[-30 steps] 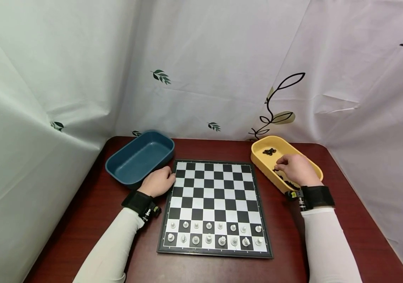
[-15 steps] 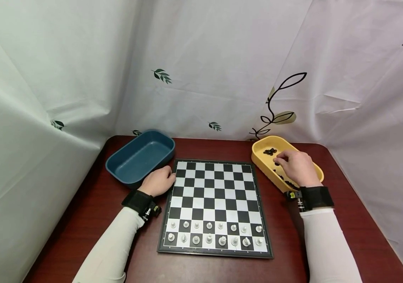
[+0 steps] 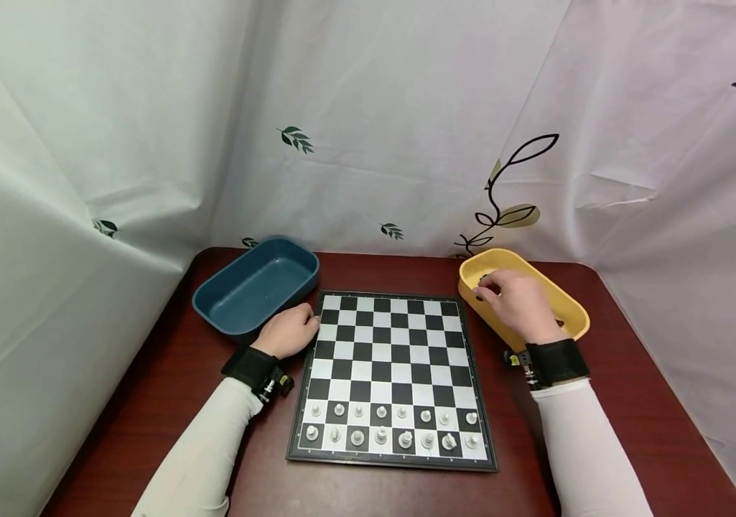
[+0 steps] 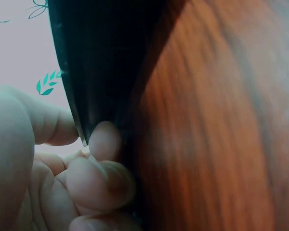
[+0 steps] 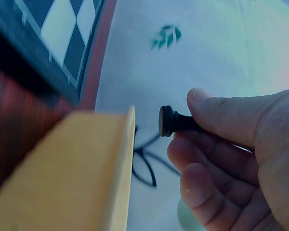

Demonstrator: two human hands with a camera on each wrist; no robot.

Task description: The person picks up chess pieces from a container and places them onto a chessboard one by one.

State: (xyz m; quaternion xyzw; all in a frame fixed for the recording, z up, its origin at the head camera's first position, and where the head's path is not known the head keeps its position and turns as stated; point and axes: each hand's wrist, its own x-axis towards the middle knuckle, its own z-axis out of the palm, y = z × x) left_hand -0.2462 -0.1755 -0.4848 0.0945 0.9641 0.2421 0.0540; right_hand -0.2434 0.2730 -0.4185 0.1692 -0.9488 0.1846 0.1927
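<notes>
My right hand point(image 3: 521, 305) is over the near-left wall of the yellow tray point(image 3: 568, 298). Thumb and fingers pinch a black chess piece point(image 5: 169, 122), its round base sticking out past the fingertips in the right wrist view. At the left side of the black-and-white chessboard point(image 3: 382, 352), my left hand point(image 3: 286, 333) holds the board's edge between thumb and curled fingers, as the left wrist view shows close up. White chess pieces point(image 3: 381, 436) stand in two rows along the near side of the board. Black pieces in the tray are mostly hidden behind my right hand.
A dark blue tray point(image 3: 212, 307) with nothing visible inside stands at the back left, close to my left hand. The red-brown wooden table point(image 3: 639, 402) meets a pale, leaf-printed cloth point(image 3: 368, 129) at its back and sides.
My right hand has lifted out of the yellow tray with the black chess piece and moved left toward the board. My left hand stays at the board's edge.
</notes>
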